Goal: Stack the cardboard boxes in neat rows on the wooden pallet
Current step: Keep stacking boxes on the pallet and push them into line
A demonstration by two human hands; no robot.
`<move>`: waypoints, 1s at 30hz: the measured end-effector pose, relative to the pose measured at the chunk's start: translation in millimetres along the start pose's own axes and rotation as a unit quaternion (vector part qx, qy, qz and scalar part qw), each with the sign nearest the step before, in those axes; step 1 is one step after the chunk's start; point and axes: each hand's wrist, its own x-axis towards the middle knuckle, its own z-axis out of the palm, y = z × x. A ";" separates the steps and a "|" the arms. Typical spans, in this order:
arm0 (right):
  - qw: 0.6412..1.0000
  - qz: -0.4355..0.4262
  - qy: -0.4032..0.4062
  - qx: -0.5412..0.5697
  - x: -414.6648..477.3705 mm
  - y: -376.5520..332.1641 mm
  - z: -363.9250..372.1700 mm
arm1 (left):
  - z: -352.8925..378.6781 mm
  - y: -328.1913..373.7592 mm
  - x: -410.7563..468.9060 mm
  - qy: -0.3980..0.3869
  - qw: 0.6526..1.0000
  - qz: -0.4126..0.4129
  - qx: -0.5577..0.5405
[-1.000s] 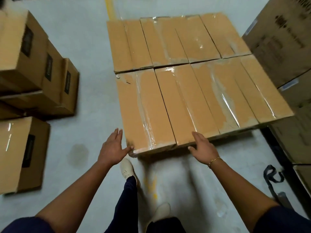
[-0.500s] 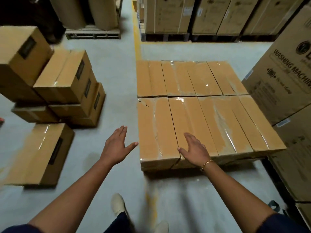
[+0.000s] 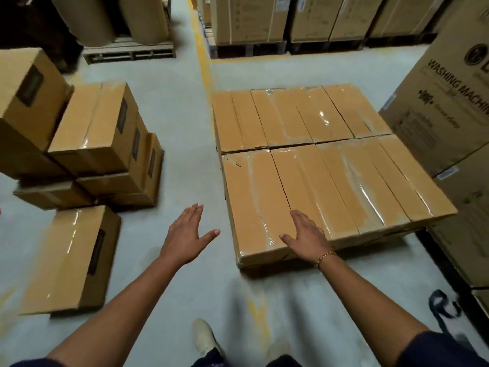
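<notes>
Your open floor aisle (image 3: 185, 160) runs between loose box stack (image 3: 100, 144) and packed pallet layer (image 3: 317, 168); washing-machine cartons (image 3: 455, 107) wall the right.

Your view is lit from overhead at moderate, even brightness with a warm cast. The far left corner behind the paper rolls (image 3: 87, 19) drops to near black. Clear tape on the palletised boxes (image 3: 317, 165) returns white glare streaks. A soft shadow lies on the floor (image 3: 180, 102) under their near edge. Motion blur smears the loose box (image 3: 71, 258) at your left and your shoe (image 3: 203, 337). Wide-angle distortion bows the washing machine carton (image 3: 449, 102) at the right edge.
</notes>
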 end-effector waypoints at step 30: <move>0.994 0.058 -0.042 -0.088 101.7 418.3 20.0 | 345.9 211.3 109.0 -0.104 0.983 0.000 0.150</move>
